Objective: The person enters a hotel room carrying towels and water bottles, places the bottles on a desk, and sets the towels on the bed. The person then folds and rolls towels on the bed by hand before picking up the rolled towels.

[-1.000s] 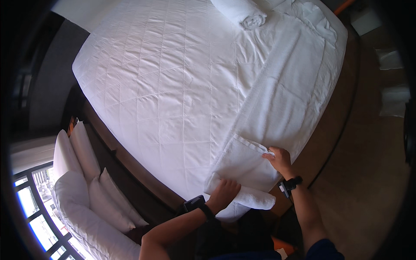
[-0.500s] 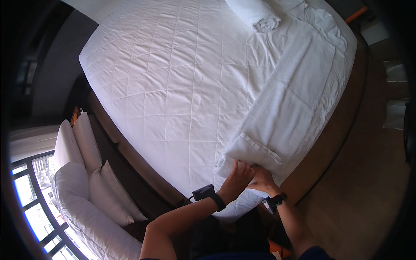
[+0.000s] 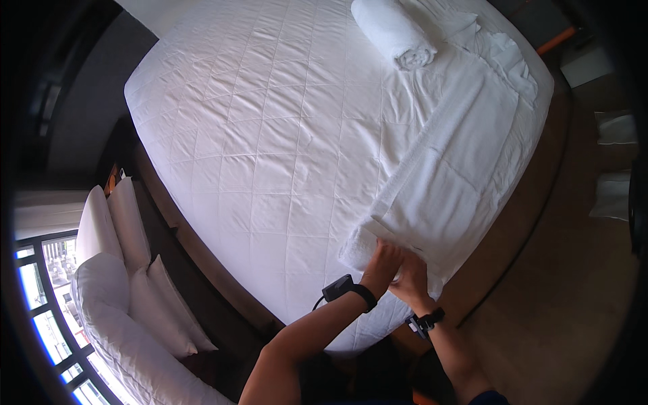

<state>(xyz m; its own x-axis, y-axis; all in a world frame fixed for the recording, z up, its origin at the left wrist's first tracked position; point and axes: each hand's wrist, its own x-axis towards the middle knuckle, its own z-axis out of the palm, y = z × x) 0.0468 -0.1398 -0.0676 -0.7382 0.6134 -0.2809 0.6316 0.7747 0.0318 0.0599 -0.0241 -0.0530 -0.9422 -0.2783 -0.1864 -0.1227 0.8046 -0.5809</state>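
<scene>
A long white towel [image 3: 449, 162] lies lengthwise along the right side of the bed, its near end turned over into a thick fold. On that folded end my left hand [image 3: 383, 264] is closed, fingers bent down into the fabric. Close beside it my right hand [image 3: 411, 278] grips the same end, its fingertips partly hidden by the left hand and the towel. Farther up the bed rests a tightly rolled white towel [image 3: 395, 34], separate from my hands.
The bed has a white quilted cover [image 3: 270, 148]. Several white pillows [image 3: 162, 307] and a bulky white duvet [image 3: 115, 324] sit at the left by a window [image 3: 57, 297]. Brown floor [image 3: 540, 290] runs along the bed's right edge, with pale flat items [image 3: 614, 196] farther right.
The towel's near end has been folded a little farther up. My left hand has moved right, closer to my right hand. The view has shifted slightly.
</scene>
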